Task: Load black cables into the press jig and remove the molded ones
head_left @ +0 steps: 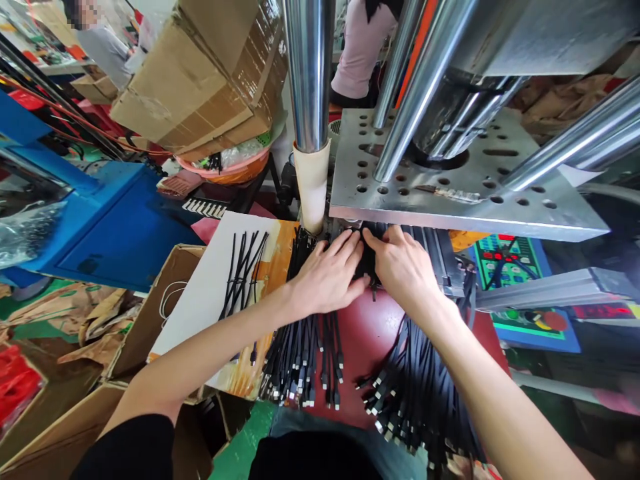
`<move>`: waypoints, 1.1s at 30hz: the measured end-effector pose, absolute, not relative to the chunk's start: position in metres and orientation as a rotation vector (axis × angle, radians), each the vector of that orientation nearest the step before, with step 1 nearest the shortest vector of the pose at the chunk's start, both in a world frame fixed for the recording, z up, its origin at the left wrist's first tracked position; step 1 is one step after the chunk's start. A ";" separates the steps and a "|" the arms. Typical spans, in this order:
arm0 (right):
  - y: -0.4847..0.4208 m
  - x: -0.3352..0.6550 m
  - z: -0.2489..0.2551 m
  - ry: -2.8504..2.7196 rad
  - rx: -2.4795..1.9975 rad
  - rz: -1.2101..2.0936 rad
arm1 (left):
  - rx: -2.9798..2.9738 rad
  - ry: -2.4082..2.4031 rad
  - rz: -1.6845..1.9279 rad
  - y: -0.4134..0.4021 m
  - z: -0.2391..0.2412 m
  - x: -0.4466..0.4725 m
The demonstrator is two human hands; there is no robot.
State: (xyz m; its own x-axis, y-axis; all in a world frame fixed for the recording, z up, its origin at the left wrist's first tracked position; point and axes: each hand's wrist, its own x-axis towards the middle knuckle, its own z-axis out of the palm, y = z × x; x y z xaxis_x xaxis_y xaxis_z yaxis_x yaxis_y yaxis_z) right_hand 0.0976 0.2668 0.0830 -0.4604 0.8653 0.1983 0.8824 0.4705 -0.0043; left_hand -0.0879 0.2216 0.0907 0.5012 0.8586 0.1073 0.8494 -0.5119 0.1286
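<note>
My left hand reaches under the edge of a drilled metal plate. Its fingers are stretched out over a dark piece at the base of the machine, with the thumb apart. Close beside it, my right hand is bent, with its fingertips down at the same dark spot; what they pinch, if anything, is hidden. A short black cable end shows between the hands. Bundles of black cables with metal plugs hang on both sides, one left bundle and one right bundle, over the dark red surface.
Shiny steel columns rise around the plate. Several black cables lie on a white board at left. A control panel stands at right. Cardboard boxes and a blue machine are at left; two people are behind.
</note>
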 end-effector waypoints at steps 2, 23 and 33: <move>0.286 0.086 0.087 -2.534 -1.576 -0.109 | 2.666 1.547 0.263 0.244 0.093 -0.090; 0.089 0.204 0.004 -1.895 -2.090 0.255 | 1.739 2.041 0.157 0.127 0.064 -0.120; 0.095 0.213 0.025 -1.538 -2.027 0.380 | 1.522 2.042 0.406 0.132 0.062 -0.108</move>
